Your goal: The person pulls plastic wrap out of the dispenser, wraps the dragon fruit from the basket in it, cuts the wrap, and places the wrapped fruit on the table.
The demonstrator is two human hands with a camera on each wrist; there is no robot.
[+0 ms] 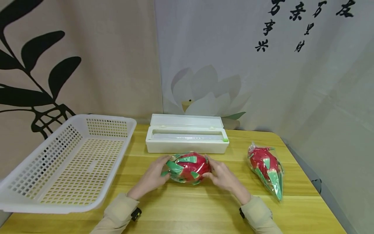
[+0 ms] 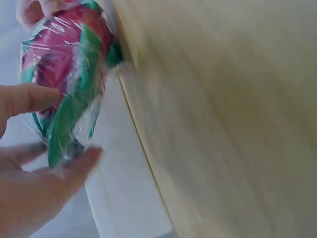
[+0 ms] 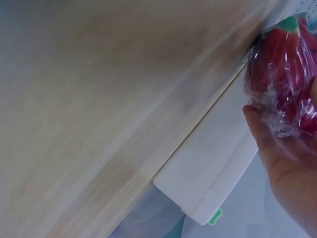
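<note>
A red and green dragon fruit (image 1: 189,167) wrapped in clear plastic film is held between both hands, in front of a white box. At its left end, my left hand (image 1: 154,175) grips the film and green tips with thumb and fingers. My right hand (image 1: 224,175) holds the red right end. The left wrist view shows the green leafy tips of the fruit (image 2: 62,59) between thumb and fingers. From the right wrist, crinkled film on the fruit (image 3: 280,74) shows against the fingers, part of that hand being cut off.
Behind the fruit stands a white film dispenser box (image 1: 187,147) with its lid raised and a roll inside. A white perforated basket (image 1: 118,169) occupies the left side. On the right lies a second wrapped dragon fruit (image 1: 266,167) on the wooden table (image 1: 187,211).
</note>
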